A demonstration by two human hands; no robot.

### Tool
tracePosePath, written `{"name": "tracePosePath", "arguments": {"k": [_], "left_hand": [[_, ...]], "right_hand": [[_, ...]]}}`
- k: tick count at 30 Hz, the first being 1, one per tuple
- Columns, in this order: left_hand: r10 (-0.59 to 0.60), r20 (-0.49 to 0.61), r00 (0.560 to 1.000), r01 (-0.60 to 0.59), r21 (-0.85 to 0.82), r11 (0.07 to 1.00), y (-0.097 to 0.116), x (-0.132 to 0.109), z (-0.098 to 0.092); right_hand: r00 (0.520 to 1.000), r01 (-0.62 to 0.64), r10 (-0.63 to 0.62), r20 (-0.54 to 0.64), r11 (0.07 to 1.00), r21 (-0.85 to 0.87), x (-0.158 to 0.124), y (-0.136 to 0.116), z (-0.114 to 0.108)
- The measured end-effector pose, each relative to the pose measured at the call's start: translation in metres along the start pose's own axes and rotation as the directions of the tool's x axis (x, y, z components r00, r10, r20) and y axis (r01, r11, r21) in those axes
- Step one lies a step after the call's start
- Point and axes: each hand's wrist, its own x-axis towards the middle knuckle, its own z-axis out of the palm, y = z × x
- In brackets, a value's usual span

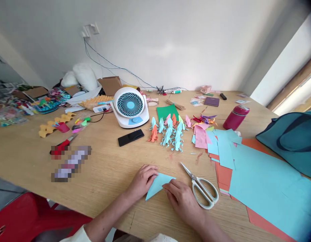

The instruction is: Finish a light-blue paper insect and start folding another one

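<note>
A light blue folded paper triangle (155,189) lies on the table in front of me. My left hand (143,181) has its fingers curled over the upper left part of the paper. From the right, my right hand (182,199) closes on the paper's edge, thumb and forefinger pressed together near the middle. Just right of that hand lies a pair of scissors (202,188) with white handles, its blades closed and pointing away. Beyond the paper stand several small folded paper figures (167,132), mostly light blue, with some orange, pink and yellow-green ones.
Large blue sheets (268,188) and orange sheets (224,174) cover the right side. A magenta bottle (236,117) and a teal bag (291,141) stand there too. Behind are a white fan (130,107), a black case (130,137) and a green sheet (167,112). A red-handled knife (63,145) lies left.
</note>
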Motion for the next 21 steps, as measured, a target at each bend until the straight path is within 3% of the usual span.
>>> {"name": "tracePosePath", "arguments": {"k": [6, 12, 15, 21], "left_hand": [[-0.141, 0.204, 0.969, 0.119, 0.116, 0.986, 0.01, 0.019, -0.013], [-0.13, 0.352, 0.927, 0.099, 0.103, 0.99, 0.006, 0.037, -0.016], [-0.126, 0.357, 0.925, 0.115, 0.054, 0.992, 0.002, 0.035, -0.014], [-0.054, 0.238, 0.97, 0.051, 0.022, 0.998, -0.008, 0.023, -0.004]], "right_hand": [[1.0, 0.014, -0.015, -0.013, 0.998, -0.064, 0.003, 0.002, -0.005], [0.999, 0.013, -0.019, -0.048, 0.994, -0.112, 0.008, 0.003, -0.008], [0.999, 0.014, -0.019, -0.041, 0.992, -0.128, 0.01, 0.002, -0.008], [0.999, 0.03, -0.032, -0.015, 0.993, -0.118, 0.013, -0.012, -0.015]]}}
